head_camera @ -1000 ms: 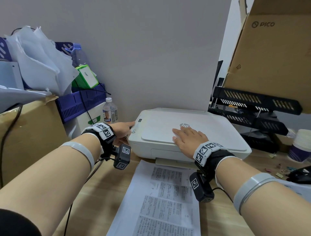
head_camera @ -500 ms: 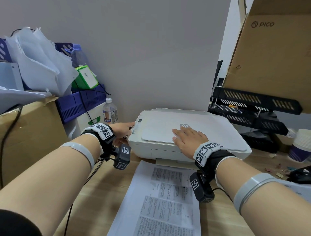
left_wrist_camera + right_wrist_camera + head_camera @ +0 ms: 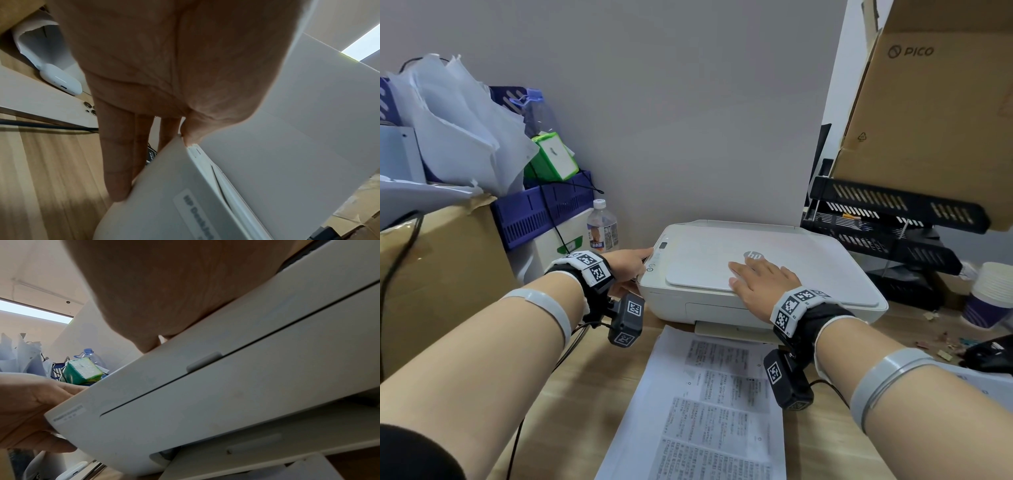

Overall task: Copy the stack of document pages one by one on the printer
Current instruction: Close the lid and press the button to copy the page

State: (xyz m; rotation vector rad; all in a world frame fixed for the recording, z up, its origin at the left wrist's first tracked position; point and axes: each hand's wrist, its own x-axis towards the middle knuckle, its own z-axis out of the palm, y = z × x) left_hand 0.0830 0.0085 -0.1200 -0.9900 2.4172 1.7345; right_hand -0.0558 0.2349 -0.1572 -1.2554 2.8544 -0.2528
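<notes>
A white HP printer [image 3: 808, 270] stands on the wooden desk with its lid down. My right hand [image 3: 760, 281] lies flat on the lid, fingers straight, just below the logo; the right wrist view shows that palm [image 3: 164, 288] over the printer's front [image 3: 226, 394]. My left hand [image 3: 628, 263] is at the printer's left edge. Its thumb touches the control strip, and its straight fingers [image 3: 117, 162] run down the side wall [image 3: 185, 203]. A stack of printed document pages [image 3: 709, 404] lies on the desk in front of the printer.
A water bottle [image 3: 602, 228], a blue basket [image 3: 544, 212] and a cardboard box [image 3: 441, 274] crowd the left. Black paper trays [image 3: 893, 219], a PICO carton [image 3: 935, 120] and paper cups [image 3: 989, 294] stand right. A phone [image 3: 41, 100] and earbud case [image 3: 61, 81] lie beside the printer.
</notes>
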